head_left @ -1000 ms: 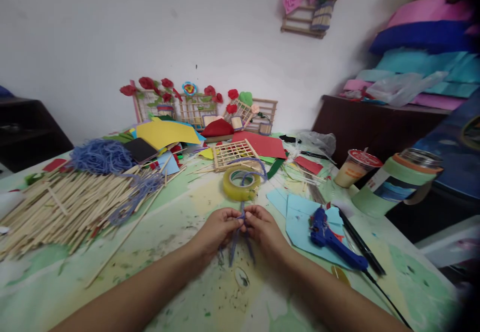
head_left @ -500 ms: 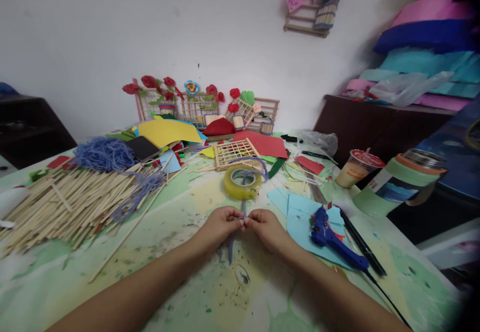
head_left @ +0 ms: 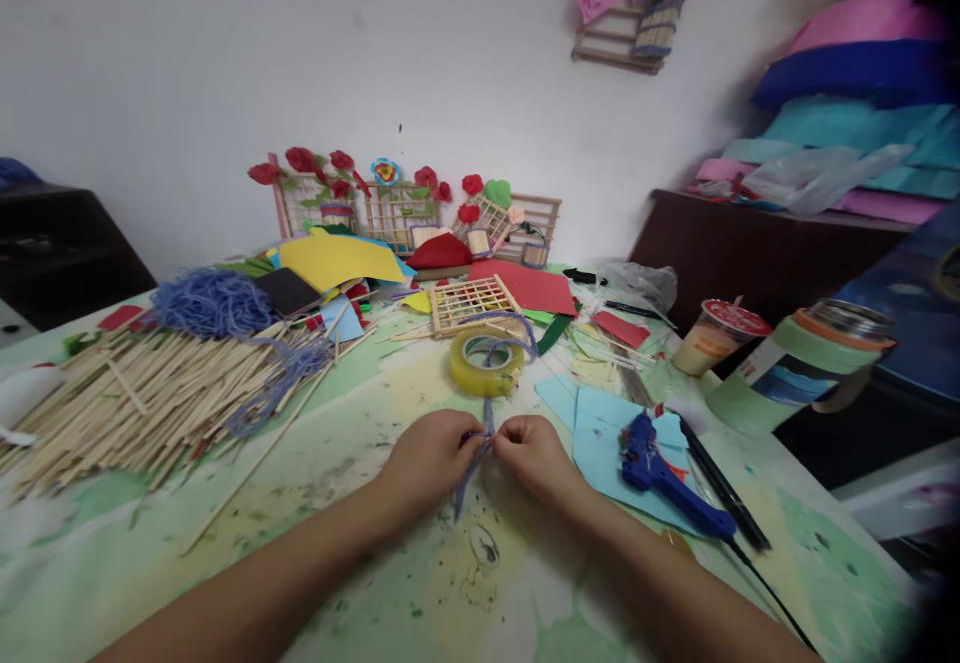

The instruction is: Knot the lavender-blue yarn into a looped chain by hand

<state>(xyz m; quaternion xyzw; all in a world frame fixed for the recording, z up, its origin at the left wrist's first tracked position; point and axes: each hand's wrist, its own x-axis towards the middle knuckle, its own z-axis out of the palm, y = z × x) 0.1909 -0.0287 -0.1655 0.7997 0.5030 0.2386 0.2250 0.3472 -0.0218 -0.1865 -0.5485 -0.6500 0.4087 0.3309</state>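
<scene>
A thin purple-blue yarn (head_left: 466, 484) runs between my fingertips, its loose end hanging over the table. My left hand (head_left: 439, 451) pinches the yarn near the middle of the view. Close beside it, my right hand (head_left: 534, 451) is closed in a pinch on the same yarn, the fingertips almost touching those of the left. Beyond my hands the yarn passes over a roll of yellow tape (head_left: 466, 371) and loops toward a small wooden stick lattice (head_left: 474, 303). Any knot between the fingers is too small to make out.
Wooden sticks (head_left: 172, 393) and a yarn pile (head_left: 214, 303) lie left. A blue glue gun (head_left: 667, 483) rests on light-blue paper (head_left: 596, 433) at right, its cord trailing forward. Behind stand a drink cup (head_left: 709, 338) and a green bottle (head_left: 787, 373). Stick-and-flower crafts line the wall.
My left hand has turned slightly and its fingers are more curled. The hanging yarn end has shifted a little. The whole view has moved slightly.
</scene>
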